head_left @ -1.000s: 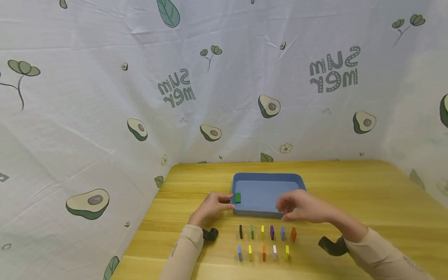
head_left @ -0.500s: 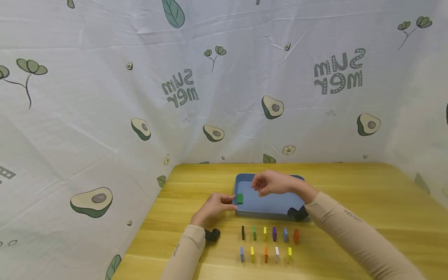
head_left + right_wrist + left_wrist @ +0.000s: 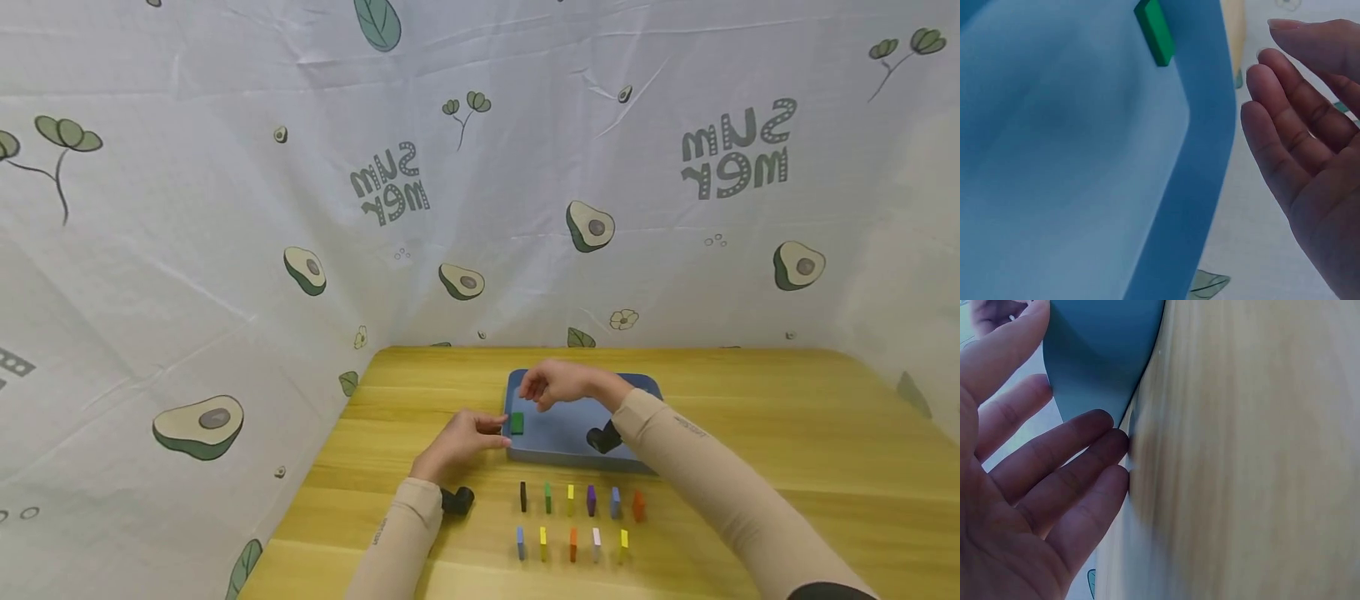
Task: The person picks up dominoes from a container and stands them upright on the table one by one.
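Note:
A shallow blue tray [image 3: 577, 457] sits on the wooden table. Flat inside it, near its left wall, lies one green domino block [image 3: 517, 423], which the right wrist view also shows. My left hand [image 3: 459, 443] is at the tray's left side, fingertips touching or nearly touching the outer wall, with the fingers spread and relaxed. My right hand [image 3: 558, 383] hovers above the tray's back left part, fingers loosely bent and holding nothing. In front of the tray several coloured domino blocks stand upright in two rows, among them a purple block [image 3: 591, 500] and an orange block [image 3: 573, 544].
The wooden table [image 3: 750, 417] extends to both sides of the tray. Behind and beside it hangs a pale curtain [image 3: 525, 183] printed with avocados. Black wrist cameras, such as the left one [image 3: 457, 501], jut from the sleeves near the tray and blocks.
My right hand has moved from the tray's front right to above its back left, still holding nothing. The left hand stays at the tray's left wall. The blocks have not moved.

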Motion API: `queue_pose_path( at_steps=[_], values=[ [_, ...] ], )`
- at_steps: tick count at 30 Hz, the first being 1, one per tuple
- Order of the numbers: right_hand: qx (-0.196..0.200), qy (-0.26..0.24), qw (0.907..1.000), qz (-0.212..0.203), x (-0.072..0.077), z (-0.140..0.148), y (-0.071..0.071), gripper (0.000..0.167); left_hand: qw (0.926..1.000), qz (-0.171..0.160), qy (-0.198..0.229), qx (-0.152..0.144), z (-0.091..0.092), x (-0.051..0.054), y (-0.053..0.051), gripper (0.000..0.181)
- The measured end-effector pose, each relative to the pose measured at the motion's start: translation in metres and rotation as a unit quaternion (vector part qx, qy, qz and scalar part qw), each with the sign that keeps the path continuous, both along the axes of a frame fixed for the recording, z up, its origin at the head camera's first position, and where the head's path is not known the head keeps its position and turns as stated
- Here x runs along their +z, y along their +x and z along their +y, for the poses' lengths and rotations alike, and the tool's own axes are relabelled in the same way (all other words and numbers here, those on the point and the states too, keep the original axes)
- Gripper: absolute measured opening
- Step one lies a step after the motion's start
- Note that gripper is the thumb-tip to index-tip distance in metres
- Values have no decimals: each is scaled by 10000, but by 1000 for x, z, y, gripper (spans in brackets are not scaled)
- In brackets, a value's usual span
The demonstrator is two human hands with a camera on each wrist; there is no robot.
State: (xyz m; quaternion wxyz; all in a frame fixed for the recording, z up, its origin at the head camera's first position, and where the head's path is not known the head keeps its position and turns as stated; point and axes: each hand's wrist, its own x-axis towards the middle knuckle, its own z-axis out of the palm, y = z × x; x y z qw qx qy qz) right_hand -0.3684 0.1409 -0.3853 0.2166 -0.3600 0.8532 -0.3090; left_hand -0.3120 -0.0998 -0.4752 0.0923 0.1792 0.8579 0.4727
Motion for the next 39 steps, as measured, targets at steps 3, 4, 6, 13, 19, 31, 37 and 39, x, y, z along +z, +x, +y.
queue_pose_path(
  at_steps=[3,4,6,13,19,31,37,39],
  values=[
    [35,4,9999,-102,-6,-1,-9,31,10000,53,-13,18,-1,1,0,49],
    [41,18,9999,-125,-8,-1,-12,31,10000,54,-11,19,-1,2,0,49],
    [-16,40,9998,-201,-13,-1,-17,32,10000,54,4,16,-1,2,0,49],
    [-98,203,9993,-289,-28,-6,-30,33,10000,36,-10,-21,0,1,0,49],
    [41,370,9990,-249,-37,-14,-33,35,10000,-15,-26,40,-2,0,1,50],
    [-68,513,9977,-441,-41,-19,-33,36,9999,49,-124,75,1,4,2,50],
    [19,761,9964,-371,-43,-19,-33,39,10000,-30,15,67,1,5,4,48],
    [-13,802,9960,-395,-45,-20,-33,37,10000,-52,49,55,1,5,4,47]
  ],
)
